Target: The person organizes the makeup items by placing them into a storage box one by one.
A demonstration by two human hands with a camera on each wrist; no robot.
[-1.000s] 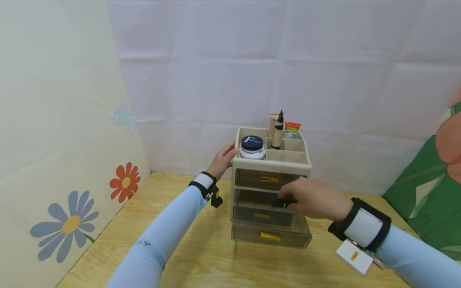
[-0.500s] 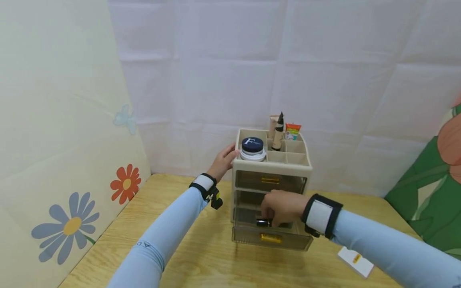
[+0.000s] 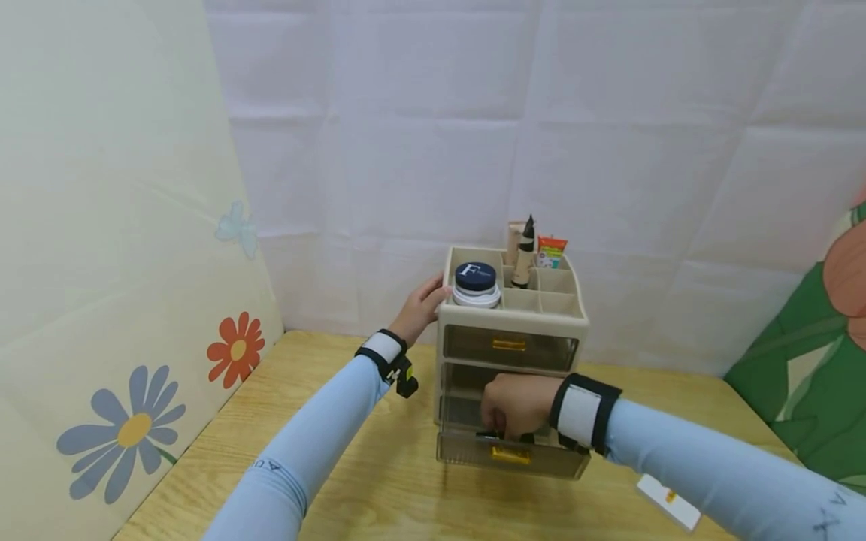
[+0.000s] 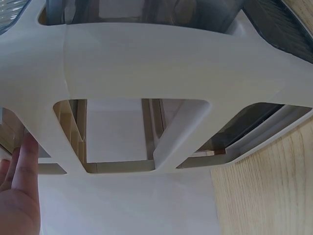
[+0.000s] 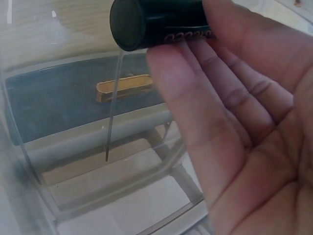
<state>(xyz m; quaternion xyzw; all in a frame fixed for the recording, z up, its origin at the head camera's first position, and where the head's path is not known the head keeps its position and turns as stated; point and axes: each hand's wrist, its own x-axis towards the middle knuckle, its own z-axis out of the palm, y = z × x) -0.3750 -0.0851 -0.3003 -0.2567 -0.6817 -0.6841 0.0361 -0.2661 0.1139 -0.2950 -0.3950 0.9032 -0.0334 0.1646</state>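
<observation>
A cream cosmetic organizer [image 3: 512, 321] with smoky drawers stands on the table. Its lowest drawer [image 3: 467, 448] is pulled out. My right hand [image 3: 521, 402] is lowered over that drawer. It pinches a black lipstick [image 5: 161, 23], lying sideways between thumb and fingers, with lettering along its side. In the head view the hand covers most of the lipstick. My left hand [image 3: 421, 312] rests against the organizer's left side. The left wrist view shows its fingers [image 4: 27, 166] extended at an opening in the side wall.
On the organizer's top sit a round jar with a navy lid [image 3: 476, 276], a beige tube with a black pointed cap [image 3: 523, 263] and a small orange-topped tube [image 3: 551, 252]. A white box [image 3: 670, 502] lies on the wooden table [image 3: 379, 481], partly behind the right sleeve.
My right hand has moved left and down with the lipstick, from before the middle drawer to over the open lowest one. The left hand stays in place.
</observation>
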